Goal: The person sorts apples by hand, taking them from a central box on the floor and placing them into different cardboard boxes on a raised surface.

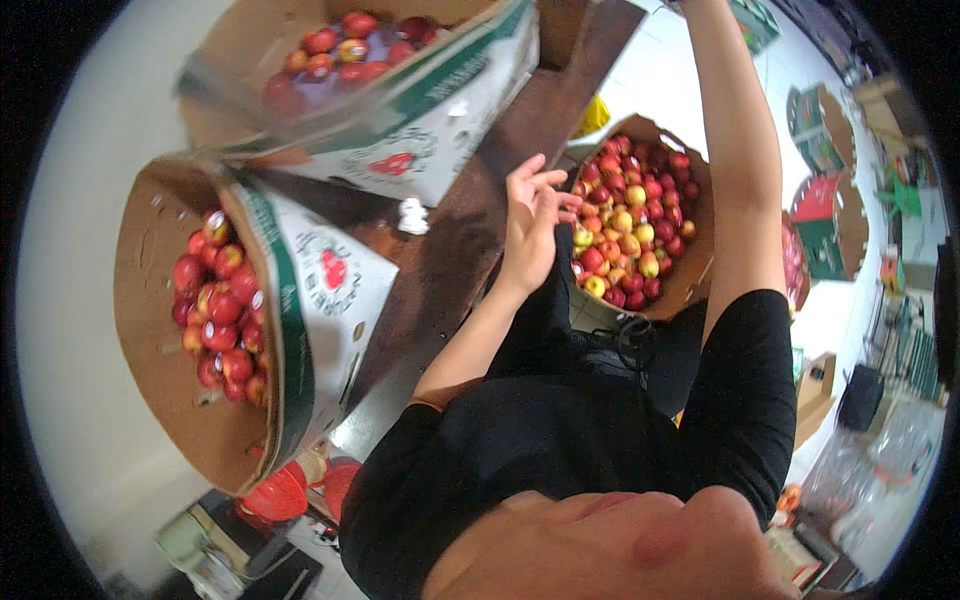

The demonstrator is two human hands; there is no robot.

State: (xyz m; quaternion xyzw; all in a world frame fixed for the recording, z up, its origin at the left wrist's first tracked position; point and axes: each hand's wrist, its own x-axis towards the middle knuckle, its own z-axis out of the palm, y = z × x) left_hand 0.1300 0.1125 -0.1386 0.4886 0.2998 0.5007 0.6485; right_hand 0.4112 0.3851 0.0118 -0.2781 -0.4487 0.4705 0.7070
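Observation:
My left hand (534, 232) is raised with its fingers apart and loosely bent, holding nothing. In the picture its fingertips come close to the near edge of an open cardboard carton (694, 259) full of red and yellow apples (622, 217); whether they touch is unclear. My right arm (742, 150) stretches past the carton's other side, and the hand runs out of view at the top edge. To my left, a white and green carton (330, 277) contains red apples (221, 322). Beyond it stands another such carton (442, 112), blurred, with apples (352, 52) and a pale liner inside.
Both left cartons rest on a dark brown table (472, 225), where a small white object (413, 216) lies. More cartons (825, 225) stand on the pale floor at right. Red baskets (277, 491) are at lower left, clear plastic bags (877, 465) at lower right. A yellow object (592, 116) lies past the apple carton.

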